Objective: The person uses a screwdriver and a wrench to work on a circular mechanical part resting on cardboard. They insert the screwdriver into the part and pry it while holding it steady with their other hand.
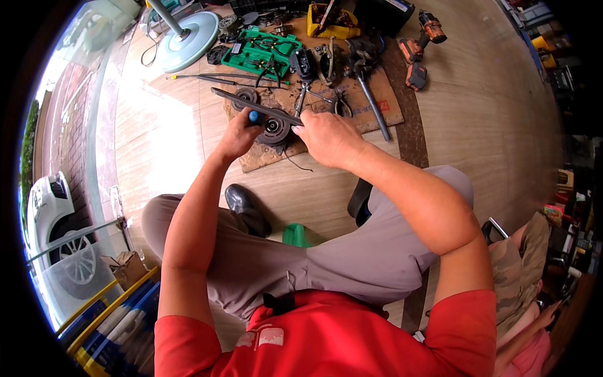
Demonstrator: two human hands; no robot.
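A long dark flat bar point(233, 97) slants above the cardboard, and my right hand point(328, 139) is closed on its right end. My left hand point(237, 135) is closed round a tool with a rounded blue end point(254, 117), just under the bar; the rest of that tool is hidden. Below the bar lies a round dark metal part with a ringed centre point(274, 127), a thin wire trailing from it. Behind the bar, another round grooved part point(246, 96) shows partly.
On the cardboard point(383, 112) lie pliers point(342, 105), a long-handled metal tool point(374, 103) and a green tool case point(260, 53). A yellow bin point(333, 24) stands behind. An orange cordless drill point(418, 50) lies at right, a round-based stand point(188, 41) at left. Another person point(521, 270) sits at right.
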